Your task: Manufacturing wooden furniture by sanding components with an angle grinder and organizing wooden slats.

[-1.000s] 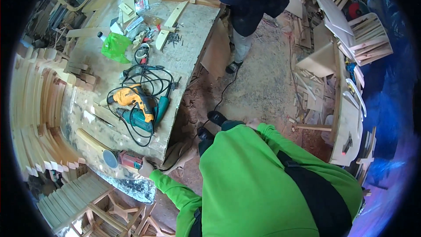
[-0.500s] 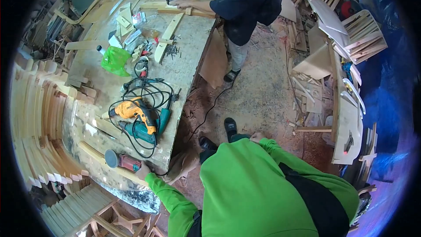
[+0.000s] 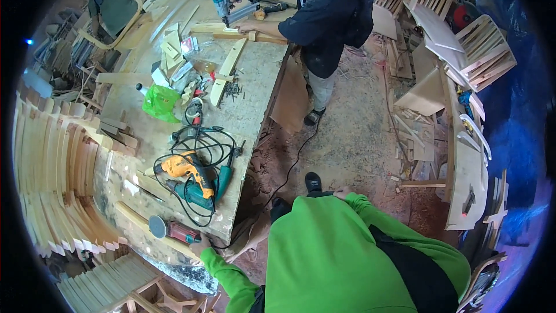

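Note:
At the near edge of the workbench (image 3: 226,139), my left hand (image 3: 200,244) is closed round the rear end of a red angle grinder (image 3: 180,232). The grinder has a grey round disc (image 3: 157,226) at its front and lies over a long wooden strip (image 3: 132,214). My right hand (image 3: 343,193) is by my leg, beyond the green sleeve; its fingers are too small and partly hidden to make out. Farther up the bench, a yellow drill (image 3: 186,167) and a teal power tool (image 3: 194,193) lie among tangled black cords.
Across the bench a person (image 3: 330,17) holds a nail gun (image 3: 221,4) against wooden pieces. A green plastic bag (image 3: 160,103) and loose screws (image 3: 233,88) lie mid-bench. Curved wooden parts (image 3: 52,168) are stacked at left. A cable (image 3: 296,159) crosses the floor.
The whole view has shifted, so the scene sits slightly lower and more to the right. More of the other person shows. My left hand stays on the grinder.

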A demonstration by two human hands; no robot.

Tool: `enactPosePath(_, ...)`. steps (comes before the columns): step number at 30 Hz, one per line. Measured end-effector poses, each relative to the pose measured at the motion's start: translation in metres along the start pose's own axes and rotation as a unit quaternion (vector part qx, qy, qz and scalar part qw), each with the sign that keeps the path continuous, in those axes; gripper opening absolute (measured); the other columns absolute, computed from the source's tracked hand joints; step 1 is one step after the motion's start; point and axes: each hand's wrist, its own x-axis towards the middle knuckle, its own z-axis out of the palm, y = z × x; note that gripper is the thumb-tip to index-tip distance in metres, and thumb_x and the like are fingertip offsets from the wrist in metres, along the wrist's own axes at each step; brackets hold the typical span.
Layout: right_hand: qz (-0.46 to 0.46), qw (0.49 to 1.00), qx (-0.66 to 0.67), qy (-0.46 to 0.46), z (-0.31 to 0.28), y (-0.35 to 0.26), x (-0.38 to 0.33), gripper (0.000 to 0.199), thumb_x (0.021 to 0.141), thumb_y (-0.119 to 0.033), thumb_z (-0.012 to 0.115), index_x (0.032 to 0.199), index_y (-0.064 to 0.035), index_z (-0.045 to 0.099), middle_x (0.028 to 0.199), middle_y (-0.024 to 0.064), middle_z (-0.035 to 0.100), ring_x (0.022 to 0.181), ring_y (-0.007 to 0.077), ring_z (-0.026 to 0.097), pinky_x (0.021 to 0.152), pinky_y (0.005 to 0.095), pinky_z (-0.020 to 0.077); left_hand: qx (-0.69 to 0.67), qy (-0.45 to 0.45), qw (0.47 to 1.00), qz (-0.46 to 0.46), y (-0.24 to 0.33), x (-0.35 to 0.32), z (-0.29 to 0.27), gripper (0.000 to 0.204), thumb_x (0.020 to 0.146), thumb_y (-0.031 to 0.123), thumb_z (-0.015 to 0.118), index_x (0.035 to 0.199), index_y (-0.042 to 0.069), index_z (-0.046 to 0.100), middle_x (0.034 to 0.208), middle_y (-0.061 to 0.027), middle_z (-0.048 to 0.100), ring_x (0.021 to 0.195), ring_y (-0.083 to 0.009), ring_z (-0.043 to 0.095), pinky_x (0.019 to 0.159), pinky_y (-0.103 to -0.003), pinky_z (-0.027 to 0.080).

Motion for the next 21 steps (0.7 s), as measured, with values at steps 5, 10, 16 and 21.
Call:
enactPosePath(5, -0.055, 0.998, 0.041, 0.005, 0.024, 0.023, 0.012, 0.035, 0.067, -0.034, 0.061, 0.09, -0.0096, 0.069, 0.089, 0.0124, 0.067, 0.084, 0.0245, 0.062, 0.078, 0.0347, 0.0479, -0.041, 0.035, 0.998, -0.024, 0.011, -0.039, -0.003, 0.066, 0.066, 0.053, 0.069, 0.096, -0.005, 0.054, 0.087, -0.0253, 0.061, 0.082, -0.0403, 0.061, 0.071, -0.047, 0.048)
enactPosePath(10, -0.01, 0.998, 0.042, 0.05, 0.029, 0.026, 0.004, 0.03, 0.066, -0.029, 0.063, 0.082, -0.0041, 0.066, 0.079, 0.0137, 0.065, 0.078, 0.0254, 0.061, 0.074, 0.0364, 0.0478, 0.02, 0.119, 0.985, 0.123, 0.077, -0.081, -0.048, 0.067, 0.078, 0.045, 0.057, 0.114, -0.01, 0.044, 0.104, -0.0263, 0.051, 0.095, -0.04, 0.052, 0.079, -0.046, 0.045)
enactPosePath(16, 0.011, 0.989, 0.091, 0.112, -0.004, 0.029, -0.062, 0.04, 0.067, -0.035, 0.065, 0.092, -0.0032, 0.065, 0.091, 0.0166, 0.064, 0.086, 0.0278, 0.06, 0.079, 0.0352, 0.0469, -0.282, -0.188, 0.85, 0.402, 0.173, -0.159, -0.004, 0.035, 0.079, 0.016, 0.062, 0.105, -0.006, 0.051, 0.099, -0.0214, 0.051, 0.088, -0.0334, 0.052, 0.074, -0.039, 0.046)
enactPosePath(21, 0.205, 0.941, 0.234, 0.134, -0.003, 0.082, -0.056, 0.064, 0.067, -0.046, 0.065, 0.111, 0.0005, 0.054, 0.115, 0.0214, 0.052, 0.106, 0.0317, 0.051, 0.093, 0.0388, 0.0396, -0.221, -0.261, 0.726, 0.596, 0.248, -0.243, 0.004, 0.033, 0.076, 0.013, 0.064, 0.101, -0.003, 0.051, 0.095, -0.0214, 0.048, 0.088, -0.0382, 0.05, 0.075, -0.044, 0.043)
